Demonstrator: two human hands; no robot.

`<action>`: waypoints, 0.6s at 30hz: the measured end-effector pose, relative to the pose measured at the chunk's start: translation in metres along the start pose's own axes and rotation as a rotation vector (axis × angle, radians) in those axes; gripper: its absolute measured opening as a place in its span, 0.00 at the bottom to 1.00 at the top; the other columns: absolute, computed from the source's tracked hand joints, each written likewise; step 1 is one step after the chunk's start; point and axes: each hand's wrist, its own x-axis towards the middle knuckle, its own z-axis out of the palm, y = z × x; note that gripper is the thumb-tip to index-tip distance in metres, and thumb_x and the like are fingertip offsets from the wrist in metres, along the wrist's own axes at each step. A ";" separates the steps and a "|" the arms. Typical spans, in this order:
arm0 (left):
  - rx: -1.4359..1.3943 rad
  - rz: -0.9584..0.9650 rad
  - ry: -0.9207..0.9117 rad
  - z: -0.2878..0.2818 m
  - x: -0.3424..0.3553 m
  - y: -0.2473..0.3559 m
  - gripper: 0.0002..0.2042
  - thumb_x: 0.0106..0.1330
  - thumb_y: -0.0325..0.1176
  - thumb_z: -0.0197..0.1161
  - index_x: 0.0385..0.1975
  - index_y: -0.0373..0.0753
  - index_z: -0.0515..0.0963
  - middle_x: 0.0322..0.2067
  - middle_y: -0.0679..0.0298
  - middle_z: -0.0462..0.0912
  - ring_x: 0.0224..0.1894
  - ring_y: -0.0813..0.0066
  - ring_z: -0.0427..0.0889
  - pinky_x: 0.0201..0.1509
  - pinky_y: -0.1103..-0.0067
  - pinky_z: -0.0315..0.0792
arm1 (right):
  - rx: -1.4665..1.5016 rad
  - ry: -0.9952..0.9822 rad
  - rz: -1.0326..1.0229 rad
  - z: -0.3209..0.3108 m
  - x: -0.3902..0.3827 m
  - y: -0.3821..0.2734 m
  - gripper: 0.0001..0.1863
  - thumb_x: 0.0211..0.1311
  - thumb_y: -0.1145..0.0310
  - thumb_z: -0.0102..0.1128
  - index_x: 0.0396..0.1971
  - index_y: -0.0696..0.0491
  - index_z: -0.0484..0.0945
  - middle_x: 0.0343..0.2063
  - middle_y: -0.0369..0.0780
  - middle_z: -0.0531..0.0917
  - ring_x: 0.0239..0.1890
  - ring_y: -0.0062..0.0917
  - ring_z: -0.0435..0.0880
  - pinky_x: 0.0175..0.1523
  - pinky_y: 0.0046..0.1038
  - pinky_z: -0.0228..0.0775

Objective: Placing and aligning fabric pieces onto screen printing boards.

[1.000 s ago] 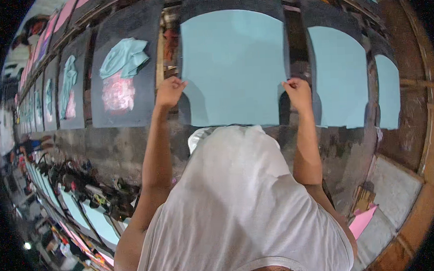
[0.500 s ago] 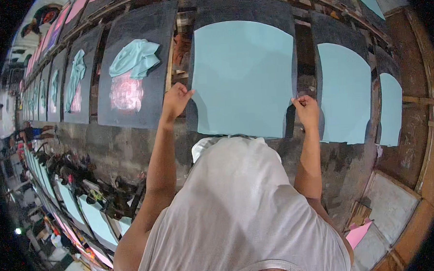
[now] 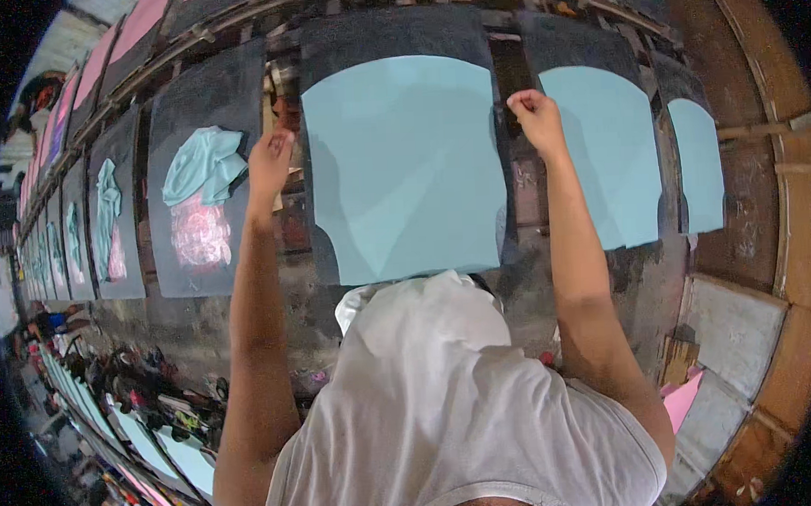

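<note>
A light blue-green fabric panel [image 3: 402, 163] with a curved top edge lies flat on a dark board [image 3: 396, 32] in front of me. Faint slanting creases run toward its lower edge. My left hand [image 3: 270, 164] hovers just left of this board, fingers loosely curled together and apart from the fabric. Off the panel's right edge, over the gap between two boards, is my right hand [image 3: 537, 121], its fingertips pressed together with nothing visible in them. On the board to the right, a similar panel [image 3: 595, 145] lies close to that hand.
On the left, a crumpled blue-green cloth [image 3: 204, 162] lies above a shiny pink patch [image 3: 199, 235] on its board. More boards with bunched cloth recede leftward. A third flat panel [image 3: 697, 163] lies at far right, near a brown wall [image 3: 746, 184]. Behind me, another row holds pale panels [image 3: 184, 457].
Both hands have let go of the panel's side edges and moved farther up beside it. The view has shifted, so the boards sit farther left.
</note>
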 end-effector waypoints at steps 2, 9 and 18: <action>-0.038 0.049 0.017 0.007 0.037 -0.023 0.07 0.65 0.30 0.61 0.38 0.33 0.78 0.32 0.63 0.83 0.36 0.80 0.80 0.40 0.82 0.73 | 0.007 -0.028 -0.003 0.007 0.038 0.009 0.10 0.56 0.66 0.64 0.30 0.58 0.82 0.25 0.40 0.85 0.28 0.22 0.82 0.37 0.26 0.72; 0.043 0.001 0.039 0.015 0.075 -0.012 0.11 0.61 0.38 0.65 0.36 0.38 0.80 0.21 0.59 0.81 0.25 0.69 0.80 0.32 0.75 0.72 | -0.260 -0.025 0.009 0.007 0.081 0.010 0.12 0.54 0.65 0.66 0.35 0.55 0.83 0.27 0.42 0.86 0.32 0.26 0.85 0.41 0.27 0.74; 0.239 0.057 -0.016 0.017 0.102 -0.022 0.10 0.60 0.35 0.65 0.38 0.38 0.80 0.28 0.60 0.83 0.32 0.71 0.82 0.39 0.77 0.74 | -0.367 -0.087 -0.112 0.025 0.093 0.002 0.12 0.53 0.62 0.66 0.32 0.55 0.83 0.28 0.44 0.85 0.34 0.33 0.84 0.41 0.32 0.74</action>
